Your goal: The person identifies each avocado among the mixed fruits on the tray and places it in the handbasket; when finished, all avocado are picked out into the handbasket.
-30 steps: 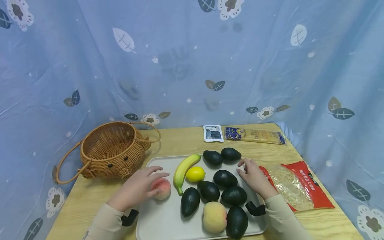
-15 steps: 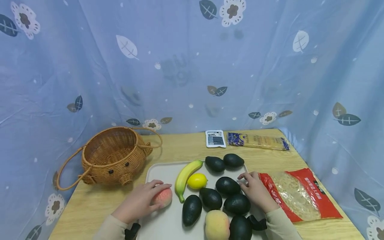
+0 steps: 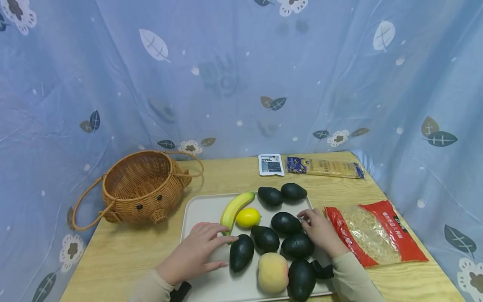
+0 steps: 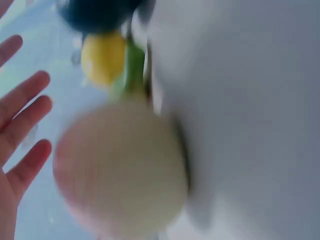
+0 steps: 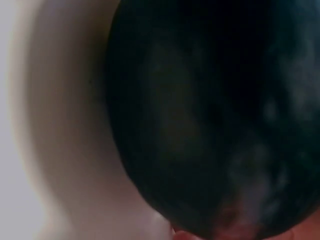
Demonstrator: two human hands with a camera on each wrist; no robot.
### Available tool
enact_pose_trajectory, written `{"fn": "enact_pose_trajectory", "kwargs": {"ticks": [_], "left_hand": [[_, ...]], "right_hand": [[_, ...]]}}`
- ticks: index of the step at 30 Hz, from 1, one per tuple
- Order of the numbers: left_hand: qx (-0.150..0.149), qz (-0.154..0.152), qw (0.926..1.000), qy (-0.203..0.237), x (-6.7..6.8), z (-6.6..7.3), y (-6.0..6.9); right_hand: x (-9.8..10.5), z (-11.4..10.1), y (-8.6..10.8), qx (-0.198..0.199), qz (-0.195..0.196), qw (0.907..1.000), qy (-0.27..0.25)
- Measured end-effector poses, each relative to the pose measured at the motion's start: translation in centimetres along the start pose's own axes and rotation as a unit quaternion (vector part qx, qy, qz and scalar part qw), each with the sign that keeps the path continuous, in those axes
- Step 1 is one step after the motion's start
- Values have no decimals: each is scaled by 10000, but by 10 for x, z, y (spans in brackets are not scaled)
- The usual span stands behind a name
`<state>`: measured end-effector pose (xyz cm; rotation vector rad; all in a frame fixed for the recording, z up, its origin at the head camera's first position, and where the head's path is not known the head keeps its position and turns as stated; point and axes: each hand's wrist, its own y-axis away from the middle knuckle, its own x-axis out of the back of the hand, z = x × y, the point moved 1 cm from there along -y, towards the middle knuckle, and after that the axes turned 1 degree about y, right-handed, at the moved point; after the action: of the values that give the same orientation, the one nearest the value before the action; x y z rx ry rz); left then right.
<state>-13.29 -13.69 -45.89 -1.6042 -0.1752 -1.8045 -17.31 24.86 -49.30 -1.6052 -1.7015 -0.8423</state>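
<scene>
My left hand (image 3: 200, 251) reaches over the left part of the pale tray (image 3: 196, 201), fingers spread and nearly straight. Its fingertips are beside a dark avocado (image 3: 241, 253); I cannot tell if they touch it. A pinkish peach (image 4: 120, 170) looms near the spread fingers (image 4: 30, 110) in the left wrist view; the hand almost covers it in the head view. My right hand (image 3: 320, 230) rests loosely bent at the tray's right edge, by two avocados, an upper one (image 3: 285, 223) and a lower one (image 3: 298, 246). An avocado (image 5: 210, 115) fills much of the right wrist view.
Also on the tray are a banana (image 3: 235, 209), a lemon (image 3: 247, 217), a yellow peach (image 3: 273, 272) and more avocados. A wicker basket (image 3: 166, 201) stands left. Behind lie a white packet (image 3: 271, 165) and a pasta bag (image 3: 324, 167); a red noodle bag (image 3: 377, 235) lies right.
My left hand first came down onto the pinkish peach, then moved right, its fingers spreading towards the avocado. The right hand stays nearly in place. The head view has tilted slightly.
</scene>
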Motion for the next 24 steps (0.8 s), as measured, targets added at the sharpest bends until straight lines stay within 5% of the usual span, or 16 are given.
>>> {"fn": "enact_pose_trajectory", "kwargs": {"ticks": [8,24], "left_hand": [[-241,-377,9990,-80,-21,20,-9],[183,-945,9949,-295,-34,25,-12]], "right_hand": [[7,3,3,-127,482,9986,203],[4,16,8,228,776,9933,831]]}}
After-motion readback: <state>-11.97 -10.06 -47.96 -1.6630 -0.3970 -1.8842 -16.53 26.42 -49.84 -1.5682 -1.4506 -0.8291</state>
